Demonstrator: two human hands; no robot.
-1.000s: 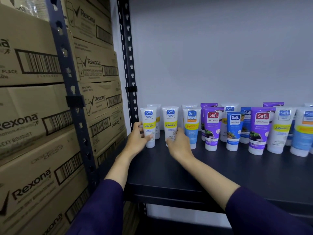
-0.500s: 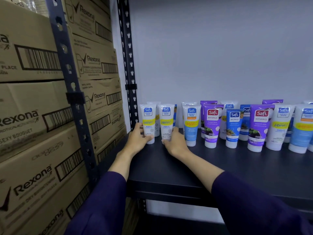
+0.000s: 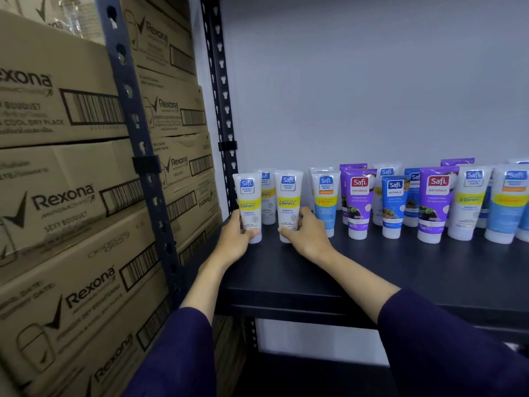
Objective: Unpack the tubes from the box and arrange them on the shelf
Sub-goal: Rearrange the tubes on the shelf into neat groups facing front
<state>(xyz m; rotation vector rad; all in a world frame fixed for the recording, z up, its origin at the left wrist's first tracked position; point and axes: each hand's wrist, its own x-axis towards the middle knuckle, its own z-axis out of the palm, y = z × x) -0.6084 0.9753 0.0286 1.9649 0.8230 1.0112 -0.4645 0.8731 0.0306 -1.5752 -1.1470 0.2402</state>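
Presently: left hand (image 3: 235, 239) grips leftmost white tube (image 3: 248, 206); right hand (image 3: 307, 236) grips neighbouring white tube (image 3: 288, 203). Both upright on dark shelf (image 3: 372, 270), seemingly resting on it.

rear tubes (image 3: 352, 167): mostly hidden | rightmost tube (image 3: 524, 224): cut off by edge | small print: unreadable

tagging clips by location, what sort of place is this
Probably a stockroom or shop back room. Stacked Rexona cartons fill a slotted metal rack, and rows of Safi tubes stand cap-down on a dark shelf against a bare wall.
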